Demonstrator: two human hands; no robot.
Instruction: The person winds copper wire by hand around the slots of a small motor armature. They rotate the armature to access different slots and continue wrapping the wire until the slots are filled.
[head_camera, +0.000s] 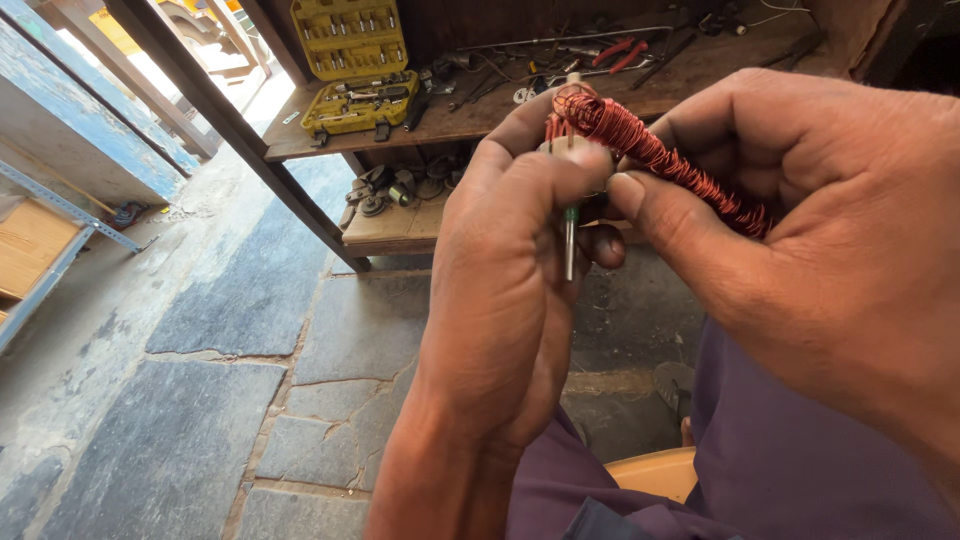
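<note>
My left hand is closed around a thin metal tool with a green band, its shank pointing down between my fingers. My right hand grips a bundle of red-brown copper wire wound into a long coil. The coil's looped end sits at my left fingertips, and both thumbs meet near it. The upper end of the tool is hidden behind my fingers.
A wooden workbench stands ahead, with an open yellow socket set, red-handled pliers and several loose tools. Round metal parts lie on its lower shelf. Stone slab floor spreads below; my purple-clad legs are at lower right.
</note>
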